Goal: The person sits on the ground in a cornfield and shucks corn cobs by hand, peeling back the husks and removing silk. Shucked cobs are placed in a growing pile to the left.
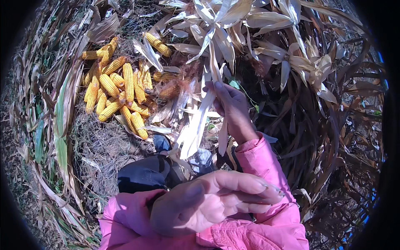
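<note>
My right hand (234, 109) reaches forward, its thumb and fingers closed on a dry, pale corn husk (217, 62). Long strips of the husk hang below and beside the fingers. Close to the camera, my left hand (214, 200) is held in front of my body, palm partly showing and fingers stretched to the right, with nothing in it. Left of the right hand lies a heap of husked yellow corn cobs (128, 83). One more cob (157, 44) lies just above the heap, and reddish-brown corn silk (186, 77) sits at its right side.
Pale opened husks (287, 21) are piled at the top and upper right. Dry corn stalks (62, 112) line the left side, with more dark leaves (316, 146) on the right. My dark trouser leg (141, 173) and shoe (201, 161) are below the cobs.
</note>
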`<action>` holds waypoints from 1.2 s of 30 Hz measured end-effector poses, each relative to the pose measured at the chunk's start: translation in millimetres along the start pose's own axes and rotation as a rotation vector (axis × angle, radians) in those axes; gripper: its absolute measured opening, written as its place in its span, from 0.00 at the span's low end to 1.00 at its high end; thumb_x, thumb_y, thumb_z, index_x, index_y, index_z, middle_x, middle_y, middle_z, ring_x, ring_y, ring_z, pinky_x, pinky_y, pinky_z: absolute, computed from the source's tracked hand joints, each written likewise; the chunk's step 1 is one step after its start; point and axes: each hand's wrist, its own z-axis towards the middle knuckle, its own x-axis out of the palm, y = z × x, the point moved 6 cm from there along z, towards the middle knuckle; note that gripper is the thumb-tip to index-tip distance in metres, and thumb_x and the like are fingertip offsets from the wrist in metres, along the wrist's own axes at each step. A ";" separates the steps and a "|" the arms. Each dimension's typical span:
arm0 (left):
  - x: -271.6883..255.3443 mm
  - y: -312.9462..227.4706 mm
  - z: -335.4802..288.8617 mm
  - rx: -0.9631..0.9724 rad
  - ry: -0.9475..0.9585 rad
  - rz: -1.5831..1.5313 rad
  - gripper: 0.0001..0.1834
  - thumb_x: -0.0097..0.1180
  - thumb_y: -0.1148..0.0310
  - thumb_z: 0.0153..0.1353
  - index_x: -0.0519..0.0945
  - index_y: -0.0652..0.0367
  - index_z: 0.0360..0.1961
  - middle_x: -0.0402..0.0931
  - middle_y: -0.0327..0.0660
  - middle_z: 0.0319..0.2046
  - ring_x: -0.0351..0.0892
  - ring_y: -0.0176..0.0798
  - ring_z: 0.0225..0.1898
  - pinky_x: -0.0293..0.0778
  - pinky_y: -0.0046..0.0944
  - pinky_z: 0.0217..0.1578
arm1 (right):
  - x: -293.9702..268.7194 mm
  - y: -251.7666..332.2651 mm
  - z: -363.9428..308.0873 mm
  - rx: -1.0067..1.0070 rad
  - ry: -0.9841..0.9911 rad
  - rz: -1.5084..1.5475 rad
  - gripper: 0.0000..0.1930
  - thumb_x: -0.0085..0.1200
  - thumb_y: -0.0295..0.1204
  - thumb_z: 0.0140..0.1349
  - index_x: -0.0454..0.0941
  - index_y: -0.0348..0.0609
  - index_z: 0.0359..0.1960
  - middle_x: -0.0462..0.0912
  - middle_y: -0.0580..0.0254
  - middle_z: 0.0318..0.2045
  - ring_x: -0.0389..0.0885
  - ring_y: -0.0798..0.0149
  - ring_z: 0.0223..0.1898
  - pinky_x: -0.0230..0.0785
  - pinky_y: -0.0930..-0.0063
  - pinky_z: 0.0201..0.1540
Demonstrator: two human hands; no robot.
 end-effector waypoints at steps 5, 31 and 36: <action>-2.7 12.1 -20.6 -0.058 0.008 0.137 0.33 0.29 0.49 0.67 0.58 0.69 0.60 0.56 0.71 0.55 0.54 0.71 0.60 0.54 0.62 0.59 | 5.6 -5.5 -0.4 0.020 0.088 -0.010 0.18 0.44 0.40 0.66 0.79 0.37 0.40 0.64 0.77 0.16 0.55 0.82 0.17 0.46 0.87 0.20; 44.2 -31.3 -7.5 0.641 0.546 1.251 0.07 0.58 0.74 0.50 0.81 0.46 0.29 0.77 0.34 0.29 0.69 0.39 0.35 0.65 0.35 0.29 | -5.8 -10.3 10.8 -0.079 0.055 -0.001 0.17 0.47 0.40 0.65 0.77 0.35 0.36 0.69 0.75 0.18 0.61 0.81 0.18 0.53 0.86 0.21; 50.0 -28.0 -9.9 0.676 0.551 1.283 0.05 0.57 0.73 0.49 0.80 0.48 0.25 0.77 0.32 0.28 0.72 0.38 0.34 0.67 0.35 0.30 | -6.0 -11.5 12.4 -0.102 0.045 -0.071 0.18 0.46 0.39 0.65 0.75 0.34 0.28 0.71 0.70 0.17 0.67 0.77 0.19 0.60 0.81 0.23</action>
